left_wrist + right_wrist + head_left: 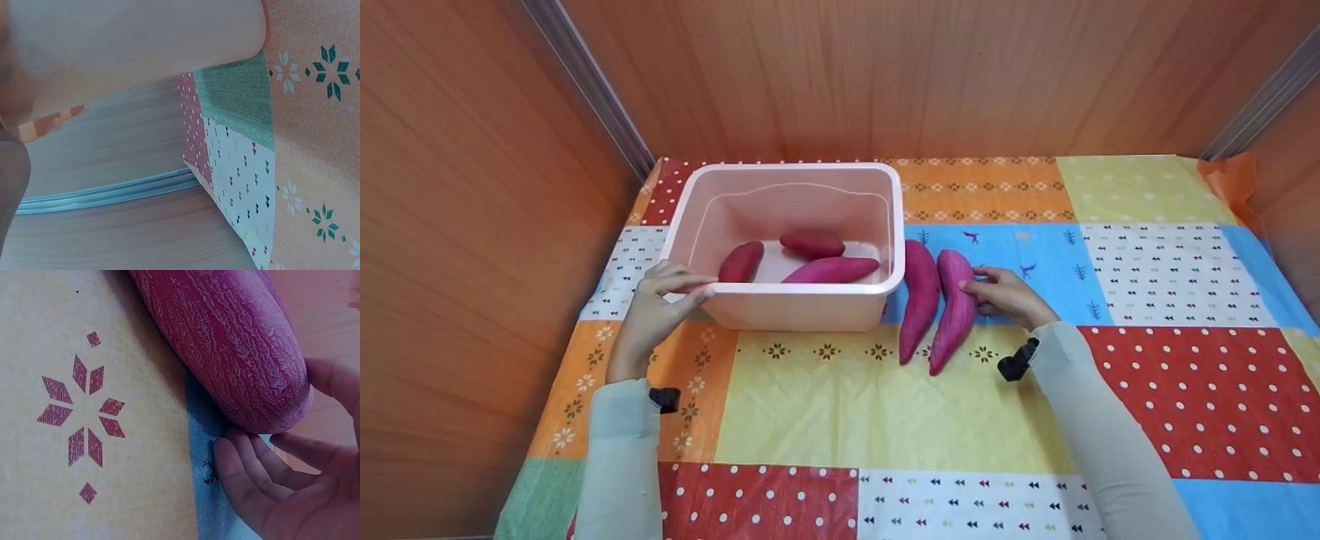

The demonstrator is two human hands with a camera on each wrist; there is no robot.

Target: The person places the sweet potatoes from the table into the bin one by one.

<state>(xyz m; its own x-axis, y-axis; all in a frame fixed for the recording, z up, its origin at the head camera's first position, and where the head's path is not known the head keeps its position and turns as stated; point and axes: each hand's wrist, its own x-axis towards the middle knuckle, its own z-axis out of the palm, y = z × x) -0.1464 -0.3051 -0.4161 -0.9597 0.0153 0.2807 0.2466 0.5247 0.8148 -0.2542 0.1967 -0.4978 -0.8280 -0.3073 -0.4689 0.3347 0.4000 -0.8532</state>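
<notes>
My left hand (656, 304) pinches the front left corner of the pink plastic bin (802, 309) between thumb and fingers. In the left wrist view the bin's side wall (135, 39) fills the top, with part of one digit at the left edge. Beside the bin, two long purple sweet potatoes lie side by side on the cloth. My right hand (1006, 292) holds the right-hand sweet potato (955, 307) at its edge, thumb over it and fingers low against it. Close up, its ridged end (242, 354) sits between thumb and fingers. The other sweet potato (919, 300) lies nearer the bin.
Inside the bin lie three more sweet potatoes: a dark one at left (741, 261), a dark one at the back (813, 244) and a brighter one in front (836, 270). A patchwork tablecloth (885, 420) covers the table. Wooden panels (922, 75) enclose the back and sides.
</notes>
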